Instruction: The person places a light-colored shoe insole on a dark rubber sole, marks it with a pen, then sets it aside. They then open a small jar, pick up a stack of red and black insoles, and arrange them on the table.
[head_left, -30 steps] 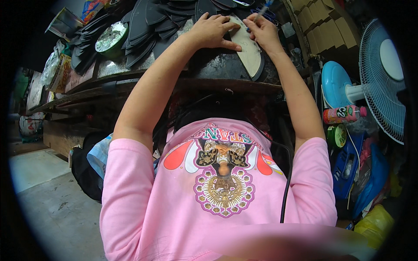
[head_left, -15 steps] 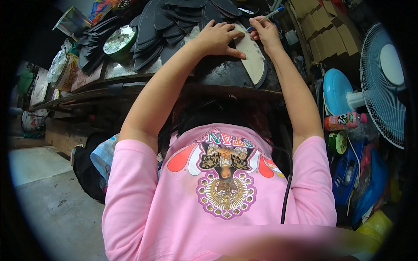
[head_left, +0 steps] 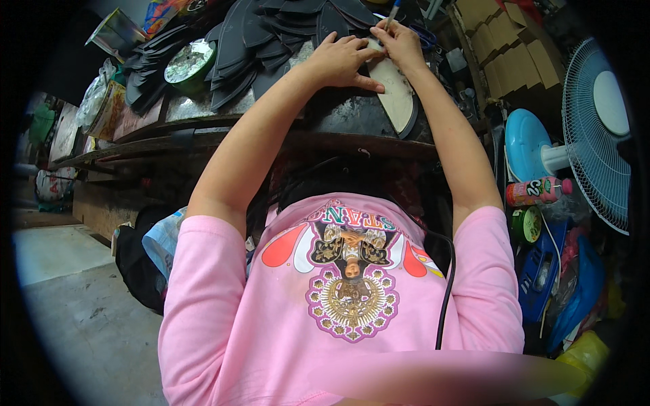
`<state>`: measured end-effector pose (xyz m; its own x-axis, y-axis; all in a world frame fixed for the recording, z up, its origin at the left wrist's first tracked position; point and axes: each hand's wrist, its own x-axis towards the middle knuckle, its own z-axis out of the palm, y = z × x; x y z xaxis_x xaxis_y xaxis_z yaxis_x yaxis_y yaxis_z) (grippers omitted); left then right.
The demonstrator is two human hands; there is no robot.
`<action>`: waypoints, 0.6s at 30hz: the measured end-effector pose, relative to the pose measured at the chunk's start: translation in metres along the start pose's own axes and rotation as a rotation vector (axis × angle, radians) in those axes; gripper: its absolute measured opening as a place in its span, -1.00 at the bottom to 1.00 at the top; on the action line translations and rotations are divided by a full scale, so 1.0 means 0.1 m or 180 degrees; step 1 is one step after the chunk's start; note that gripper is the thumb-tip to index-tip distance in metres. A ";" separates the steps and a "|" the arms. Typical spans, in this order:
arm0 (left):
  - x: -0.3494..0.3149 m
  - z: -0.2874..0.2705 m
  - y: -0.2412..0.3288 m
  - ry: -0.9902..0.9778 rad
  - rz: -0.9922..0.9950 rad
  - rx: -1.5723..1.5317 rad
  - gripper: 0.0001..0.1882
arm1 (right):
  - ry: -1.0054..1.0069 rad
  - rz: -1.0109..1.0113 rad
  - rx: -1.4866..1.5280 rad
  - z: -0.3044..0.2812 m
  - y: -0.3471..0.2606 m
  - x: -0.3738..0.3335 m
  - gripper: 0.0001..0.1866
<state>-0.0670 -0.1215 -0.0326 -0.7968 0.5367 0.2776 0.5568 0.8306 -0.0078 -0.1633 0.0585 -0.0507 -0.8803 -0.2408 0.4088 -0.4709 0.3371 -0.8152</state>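
Observation:
A cream, leaf-shaped template (head_left: 394,96) lies over a dark piece on the bench, its pointed end toward me. My left hand (head_left: 344,62) rests flat on its left edge with the fingers spread. In a pinch grip, my right hand (head_left: 399,47) holds a pen (head_left: 393,13) with a blue end, almost upright. That hand is at the template's far right, close to my left fingertips; the pen's tip is hidden by the fingers. Left of both hands, dark grey cut pieces (head_left: 247,51) lie in overlapping stacks.
A round green tin (head_left: 190,66) stands among the stacks, with an open can (head_left: 116,32) farther left. Scissors (head_left: 426,37) lie right of my right hand. Cardboard pieces (head_left: 518,51), a fan (head_left: 596,122) and a pink bottle (head_left: 538,191) are on the right side.
My right hand has moved left along the template's far end, nearer my left hand. The pen has swung from slanting right to nearly upright. My left hand stays in place.

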 end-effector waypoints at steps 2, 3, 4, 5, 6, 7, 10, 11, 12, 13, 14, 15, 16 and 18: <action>0.00 0.00 0.00 -0.0028 0.0000 0.0048 -0.09 | 0.0139 0.0582 0.1029 -0.02 0.02 0.01 -0.78; 0.01 -0.01 0.00 -0.0025 -0.0001 0.0048 -0.09 | 0.0308 0.0653 0.1264 -0.04 0.02 0.01 -0.77; 0.01 0.00 0.00 -0.0025 -0.0007 0.0037 -0.09 | 0.0246 0.0566 0.1426 -0.03 0.03 0.02 -0.77; 0.01 0.00 0.00 -0.0039 -0.0017 0.0015 -0.09 | 0.0361 0.0629 0.1484 -0.03 0.03 0.02 -0.77; 0.01 0.00 0.00 -0.0008 -0.0017 0.0024 -0.09 | 0.0265 0.0532 0.1224 -0.01 0.03 0.03 -0.79; 0.01 0.00 0.00 -0.0008 -0.0018 0.0024 -0.09 | 0.0197 0.0483 0.0934 0.02 0.02 0.04 -0.80; 0.01 0.00 0.00 -0.0054 -0.0028 0.0006 -0.09 | 0.0000 0.0256 -0.0176 0.10 -0.01 0.07 -0.81; 0.01 -0.01 0.00 -0.0100 -0.0034 -0.0002 -0.09 | 0.0005 0.0130 -0.0580 0.12 -0.03 0.08 -0.81; 0.01 -0.01 0.00 -0.0105 -0.0028 0.0006 -0.09 | 0.0121 -0.0181 -0.1173 0.15 -0.04 0.07 -0.78; 0.01 -0.01 0.00 -0.0152 -0.0062 0.0019 -0.09 | 0.0090 -0.0403 -0.1340 0.16 -0.06 0.07 -0.74; 0.01 -0.01 0.01 -0.0154 -0.0083 0.0050 -0.09 | 0.0062 -0.0630 -0.1506 0.18 -0.07 0.05 -0.71; 0.01 -0.01 0.01 -0.0151 -0.0103 0.0086 -0.09 | 0.0007 -0.0852 -0.1669 0.18 -0.08 0.04 -0.67; 0.01 -0.01 0.01 -0.0131 -0.0087 0.0077 -0.08 | -0.0057 -0.0934 -0.1627 0.17 -0.09 0.02 -0.68; 0.00 0.00 0.01 -0.0112 -0.0071 0.0076 -0.08 | -0.0071 -0.0812 -0.1222 0.12 -0.10 -0.01 -0.71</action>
<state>-0.0666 -0.1206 -0.0330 -0.8169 0.5227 0.2440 0.5334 0.8455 -0.0251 -0.1569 0.0444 -0.0485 -0.7339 -0.3779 0.5644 -0.6636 0.5764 -0.4769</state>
